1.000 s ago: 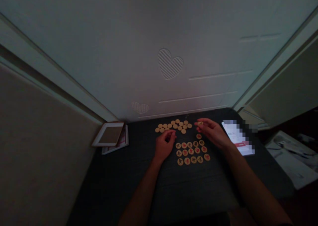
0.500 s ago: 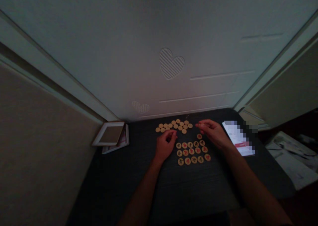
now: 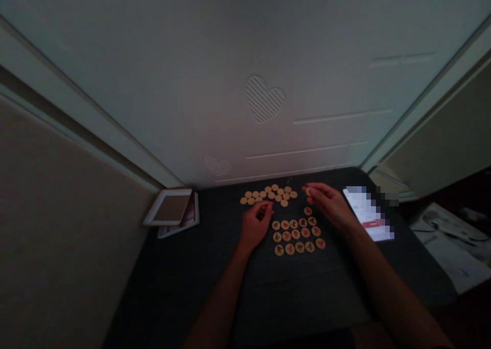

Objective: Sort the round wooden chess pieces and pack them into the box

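Observation:
My right hand (image 3: 330, 204) is closed in a pinch on a round wooden Chinese chess piece (image 3: 308, 191), held between thumb and fingertips to the right of the blank-side-up pieces (image 3: 271, 195). Below it lies a single red-marked piece (image 3: 308, 211). Three rows of face-up pieces with red or black characters (image 3: 295, 233) lie between my forearms. My left hand (image 3: 256, 221) rests at the left of these rows, fingers curled in toward the thumb; whether anything is inside cannot be made out. It partly covers the front of the blank-side-up group.
The dark table (image 3: 184, 282) meets a pale panel with raised hearts (image 3: 264, 98) at the back. A shallow box with a lid tilted on it (image 3: 171, 208) sits at the left. A lit phone or tablet (image 3: 368, 216) lies beside my right forearm.
In my right hand the piece has turned so that its round side shows between the fingers; before, it could hardly be seen. My left hand and the laid-out pieces look unmoved.

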{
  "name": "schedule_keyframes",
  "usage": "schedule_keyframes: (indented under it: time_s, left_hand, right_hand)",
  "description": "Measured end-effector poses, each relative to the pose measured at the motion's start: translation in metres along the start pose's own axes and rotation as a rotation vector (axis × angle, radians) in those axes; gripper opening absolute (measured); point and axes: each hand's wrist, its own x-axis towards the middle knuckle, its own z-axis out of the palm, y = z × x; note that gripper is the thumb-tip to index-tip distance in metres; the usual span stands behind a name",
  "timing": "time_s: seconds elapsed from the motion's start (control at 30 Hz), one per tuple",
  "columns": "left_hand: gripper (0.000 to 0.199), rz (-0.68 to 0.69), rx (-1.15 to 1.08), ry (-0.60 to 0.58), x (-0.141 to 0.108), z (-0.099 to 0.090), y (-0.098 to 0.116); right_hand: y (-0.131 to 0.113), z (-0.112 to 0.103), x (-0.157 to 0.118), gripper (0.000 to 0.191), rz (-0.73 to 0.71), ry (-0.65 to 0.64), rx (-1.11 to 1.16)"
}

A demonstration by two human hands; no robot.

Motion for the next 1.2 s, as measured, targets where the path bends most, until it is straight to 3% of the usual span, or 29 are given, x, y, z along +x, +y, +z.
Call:
schedule_keyframes:
  time_s: [0.8,1.2]
  left_hand:
    - [0.019,0.015,-0.007,0.003,-0.0006,-0.0004,0.0003]
    - [0.017,0.018,-0.008,0.007,-0.0005,-0.0001,0.0007]
  right_hand:
    - [-0.0014,0.0025,-0.0020,0.035,-0.040,0.068,-0.025]
    - [-0.0002,0.0013,-0.0006,0.036,-0.020,-0.009,0.024]
